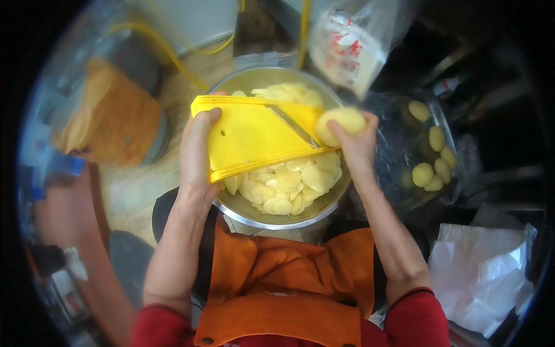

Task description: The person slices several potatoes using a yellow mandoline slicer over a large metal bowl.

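Note:
My left hand [195, 147] grips the wide end of a yellow plastic mandoline slicer [251, 139], thumb on its top face. The slicer is held at a slant over a round stainless steel bowl [277, 223], its slanted metal blade [292, 126] facing up. In my right hand [357, 141] is a peeled potato [340, 126], at the slicer's far right end just past the blade. Thin round potato slices [279, 186] are heaped in the bowl, and part of the heap is hidden under the slicer.
On the right, several peeled potatoes [437, 139] lie in a container with a clear plastic lining [394, 143]. A printed plastic bag [347, 47] stands behind the bowl. To the left are an orange-brown sack [117, 117] and a yellow hose [167, 47]. White plastic sheeting [481, 273] lies at lower right.

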`<state>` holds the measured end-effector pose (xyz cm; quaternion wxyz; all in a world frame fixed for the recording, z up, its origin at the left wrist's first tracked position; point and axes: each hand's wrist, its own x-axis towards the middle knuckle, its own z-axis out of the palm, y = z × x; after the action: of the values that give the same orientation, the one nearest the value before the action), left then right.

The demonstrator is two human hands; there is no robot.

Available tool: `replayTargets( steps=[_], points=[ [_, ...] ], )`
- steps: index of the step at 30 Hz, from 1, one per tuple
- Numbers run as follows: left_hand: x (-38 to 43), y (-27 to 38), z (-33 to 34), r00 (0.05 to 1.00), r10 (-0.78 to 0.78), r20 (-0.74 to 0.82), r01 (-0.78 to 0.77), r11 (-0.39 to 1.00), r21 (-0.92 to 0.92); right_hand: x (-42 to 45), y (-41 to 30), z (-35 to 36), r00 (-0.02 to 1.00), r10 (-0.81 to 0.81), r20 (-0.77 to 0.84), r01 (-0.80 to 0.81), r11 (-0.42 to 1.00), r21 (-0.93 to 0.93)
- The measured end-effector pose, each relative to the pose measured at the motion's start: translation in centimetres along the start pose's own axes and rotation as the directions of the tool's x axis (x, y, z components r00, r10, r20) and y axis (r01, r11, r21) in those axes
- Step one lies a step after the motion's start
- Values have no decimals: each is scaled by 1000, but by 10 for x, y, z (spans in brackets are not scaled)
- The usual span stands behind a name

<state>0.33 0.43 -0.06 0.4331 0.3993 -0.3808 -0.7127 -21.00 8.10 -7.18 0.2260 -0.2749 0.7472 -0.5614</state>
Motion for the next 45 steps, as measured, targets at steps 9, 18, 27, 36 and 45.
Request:
replayTargets(
  steps=[9,18,27,36,45],
  points=[
    [-3,-3,7,999,44,-5,-44,999,14,-3,-8,7,1000,5,10,-5,998,56],
    [-3,-5,5,999,47,15,-47,999,-8,-3,-4,5,992,-58,112,30,970,242],
    [3,-4,0,1000,22,12,-21,999,-38,3,-8,2,988,-4,154,-31,973,229],
    [-1,-2,2,999,42,-4,-42,999,-24,11,-6,8,994,-57,96,62,997,-54],
    [-2,-3,5,1000,29,11,-29,1000,-7,25,8,9,1000,-30,9,30,999,27]
  ],
)
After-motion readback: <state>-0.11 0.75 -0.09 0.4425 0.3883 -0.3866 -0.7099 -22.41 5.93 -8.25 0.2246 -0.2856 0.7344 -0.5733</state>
